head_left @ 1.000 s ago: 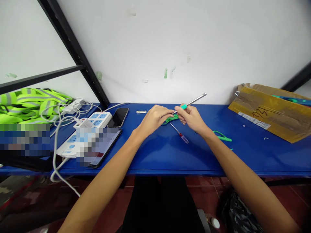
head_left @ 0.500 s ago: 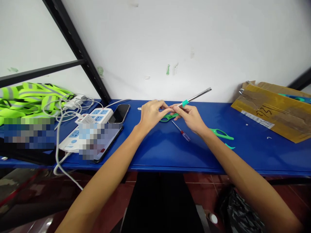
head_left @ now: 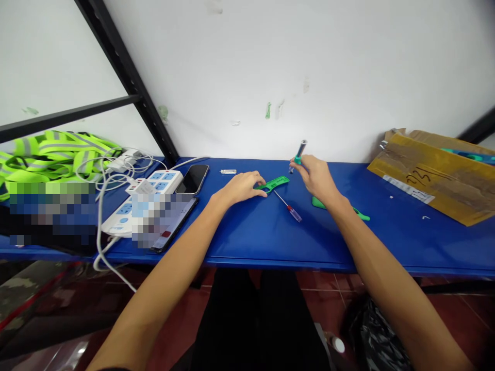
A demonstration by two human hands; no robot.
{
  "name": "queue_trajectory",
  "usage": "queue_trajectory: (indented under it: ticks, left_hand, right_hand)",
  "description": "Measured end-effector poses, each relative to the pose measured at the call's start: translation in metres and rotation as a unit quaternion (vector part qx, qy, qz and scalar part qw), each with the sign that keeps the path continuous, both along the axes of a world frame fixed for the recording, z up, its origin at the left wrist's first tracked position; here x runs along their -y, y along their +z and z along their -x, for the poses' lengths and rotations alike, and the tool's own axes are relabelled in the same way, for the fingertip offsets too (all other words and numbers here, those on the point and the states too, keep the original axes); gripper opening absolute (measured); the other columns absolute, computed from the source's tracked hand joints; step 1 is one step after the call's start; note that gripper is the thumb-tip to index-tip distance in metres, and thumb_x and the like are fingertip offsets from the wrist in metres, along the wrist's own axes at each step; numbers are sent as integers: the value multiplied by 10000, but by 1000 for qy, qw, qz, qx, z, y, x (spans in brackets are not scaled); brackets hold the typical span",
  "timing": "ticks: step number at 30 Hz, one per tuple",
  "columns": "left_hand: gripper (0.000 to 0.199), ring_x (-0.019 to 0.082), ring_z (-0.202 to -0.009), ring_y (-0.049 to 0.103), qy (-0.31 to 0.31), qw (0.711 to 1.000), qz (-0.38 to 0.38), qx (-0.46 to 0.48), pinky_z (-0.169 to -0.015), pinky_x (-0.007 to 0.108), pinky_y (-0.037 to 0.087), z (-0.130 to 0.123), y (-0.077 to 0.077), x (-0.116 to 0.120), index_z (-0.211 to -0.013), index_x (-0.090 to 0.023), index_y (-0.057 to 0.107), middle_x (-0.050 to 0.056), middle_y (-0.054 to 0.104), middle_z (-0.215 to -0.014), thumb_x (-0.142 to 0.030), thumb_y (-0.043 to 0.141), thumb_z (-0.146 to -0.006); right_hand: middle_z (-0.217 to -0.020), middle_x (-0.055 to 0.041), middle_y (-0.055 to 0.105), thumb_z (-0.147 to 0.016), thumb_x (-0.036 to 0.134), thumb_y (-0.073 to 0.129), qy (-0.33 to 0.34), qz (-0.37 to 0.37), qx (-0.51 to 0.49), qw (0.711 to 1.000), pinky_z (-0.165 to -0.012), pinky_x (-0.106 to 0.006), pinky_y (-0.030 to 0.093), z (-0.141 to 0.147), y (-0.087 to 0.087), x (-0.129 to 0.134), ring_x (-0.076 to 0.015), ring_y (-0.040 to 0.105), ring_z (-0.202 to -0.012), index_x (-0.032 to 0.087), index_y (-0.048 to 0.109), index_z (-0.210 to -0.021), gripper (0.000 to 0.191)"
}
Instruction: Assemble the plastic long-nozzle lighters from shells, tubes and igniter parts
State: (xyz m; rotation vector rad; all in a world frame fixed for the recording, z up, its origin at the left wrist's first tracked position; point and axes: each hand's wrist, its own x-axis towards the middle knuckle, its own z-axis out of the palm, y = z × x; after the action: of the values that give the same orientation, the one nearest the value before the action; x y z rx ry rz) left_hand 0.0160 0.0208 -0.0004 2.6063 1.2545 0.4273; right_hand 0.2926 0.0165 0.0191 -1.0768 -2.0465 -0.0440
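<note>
Green handle piece (head_left: 280,182) and metal rod (head_left: 303,147), one per hand.
Left hand (head_left: 243,187) pinches the piece near the back edge of the blue table (head_left: 247,234); screwdriver (head_left: 293,213) lies just beside; right hand (head_left: 318,176) grips the rod by its green collar (head_left: 297,160).

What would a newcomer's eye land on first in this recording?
Probably the neon-yellow reflective straps heaped at the far left. Next, the taped cardboard box on the right of the blue table. Mid-table, the left hand is at a green plastic piece, while the right hand holds a green-banded metal rod.
</note>
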Motion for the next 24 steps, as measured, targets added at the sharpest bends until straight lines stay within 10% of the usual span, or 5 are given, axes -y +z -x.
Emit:
queue_trajectory:
  ticks: [5, 12, 24]
  left_hand:
    - [500, 246, -1013, 732, -25, 993, 56, 100, -878, 349, 527, 1, 3, -1, -1291, -209, 770, 69, 799, -1211, -491, 886, -894]
    - [416, 201, -926, 723, 78, 956, -38, 281, -913, 336, 535, 28, 14, -9, -1127, -205, 784, 63, 824, -1112, -481, 473, -1138]
    - [267, 227, -1010, 724, -60, 997, -1, 56, -882, 345, 519, 17, 13, 16, -1209, -231, 808, 77, 793, -1128, -394, 636, -1085]
  right_hand:
    - [-1020, -144, 737, -1167, 364, 414, -29, -27, 103, 994, -827, -403, 482, 3, -6, -2, -297, 644, -910, 199, 694, -1122, 328]
    - [-1015, -139, 679, -1161, 286, 415, 49, -32, 239, 969, -809, -403, 448, 18, -6, -2, -284, 573, -922, 216, 744, -1269, 354]
    - [-989, -94, 651, -1179, 391, 419, 120, 59, 250, 959, -742, -348, 439, 35, -26, 4, -250, 600, -862, 236, 747, -1305, 384]
